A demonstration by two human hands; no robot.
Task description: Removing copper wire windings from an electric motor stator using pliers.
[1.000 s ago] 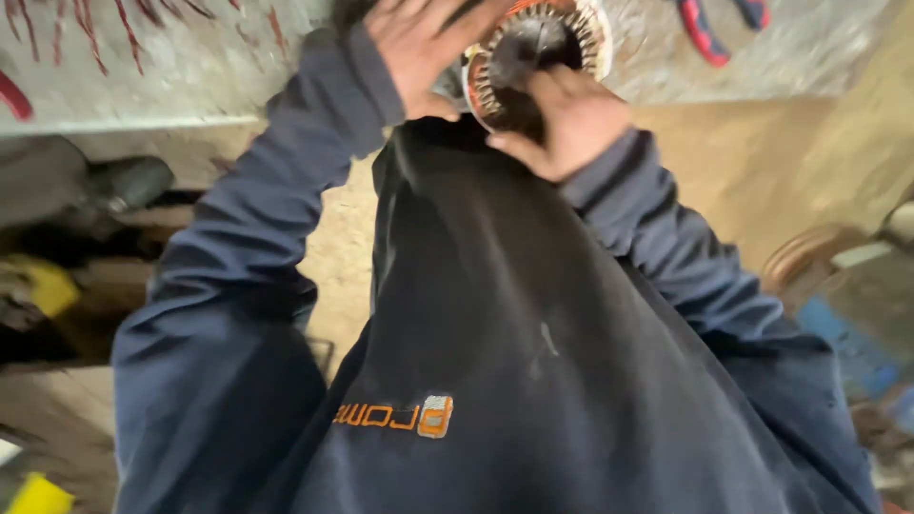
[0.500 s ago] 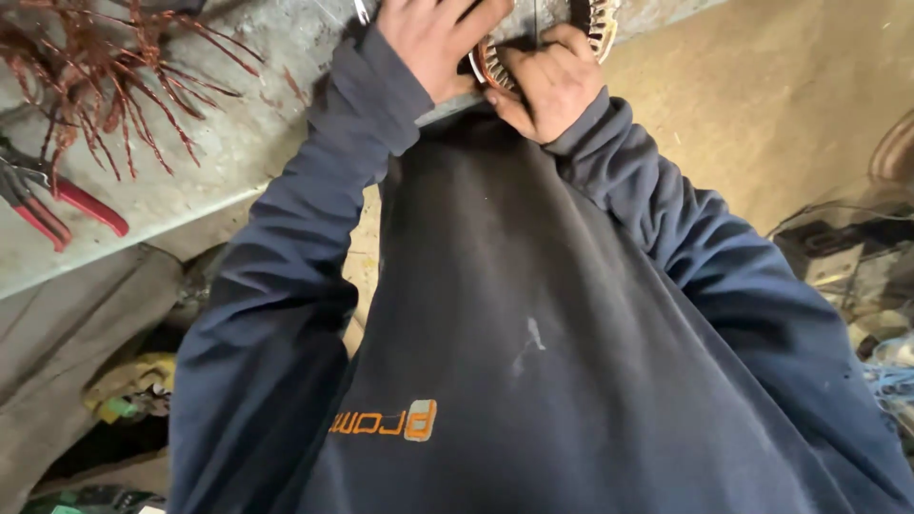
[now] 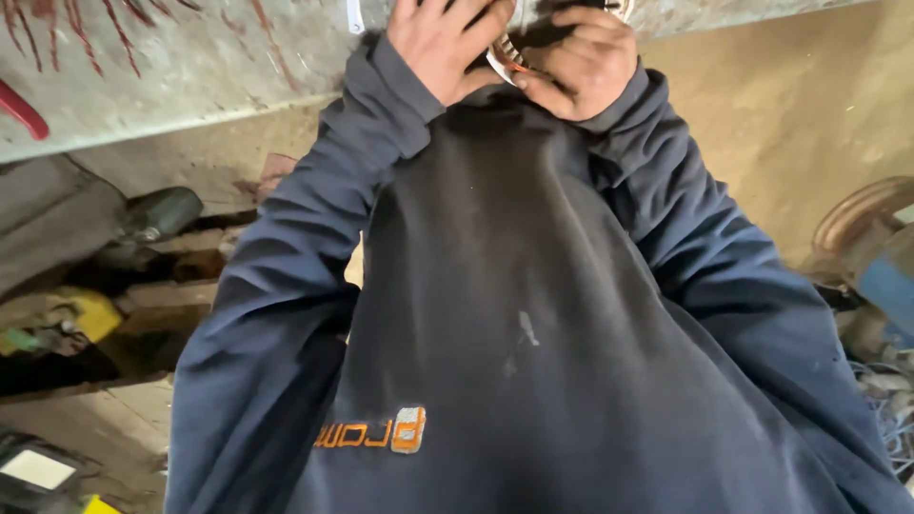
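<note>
Two hands are gripping a round motor stator [image 3: 514, 59] with copper windings at the top edge of the view, resting on the grey table [image 3: 190, 86]. The left hand [image 3: 443, 43] is clasping its left side, fingers curled over it; the right hand [image 3: 581, 62] is clenching its right side. Dark blue sleeves [image 3: 286, 266] are reaching up to it. Copper wire strands [image 3: 105, 33] are lying well apart on the table's left.

Matt dark navy cloth sweatshirt [image 3: 533, 314] with stitched orange emblem, worn grey workbench top [image 3: 190, 86] looked rough and scratched, round metal part [image 3: 509, 52] with coppery windings between the hands, glossy red plastic tool handle [image 3: 21, 109], dusty earthen floor [image 3: 781, 124].
</note>
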